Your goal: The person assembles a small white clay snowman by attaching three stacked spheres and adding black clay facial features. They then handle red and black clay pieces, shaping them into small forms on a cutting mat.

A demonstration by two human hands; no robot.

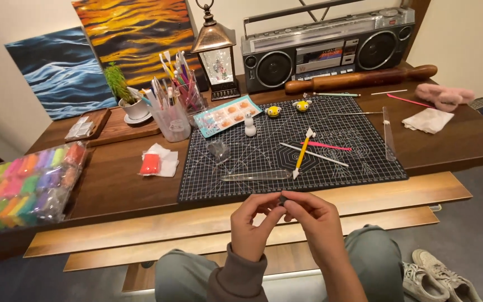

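Pinching a small dark lump between them, my 2 hands meet just off the near edge of the desk, above my lap; the left hand curls its fingers nearly closed around the lump from one side and the right hand presses thumb and forefinger on it from the other, so the piece sits at the fingertips where both can work it. It is too small and shaded for me to say more than that it looks like grey clay. Straight ahead lies the black gridded mat, kept central so the tools stay within reach: a yellow tool, a pink tool, a white stick and a clear roller along its near edge. At the mat's far edge stand 2 yellow figures and a white figure, set back out of the way. Far left, a clear bag of many-coloured clay blocks overhangs the desk corner. Beside the mat an orange block rests on white wrapping. Behind, a flat pale-blue card pack with orange shapes leans toward a cup of tools.
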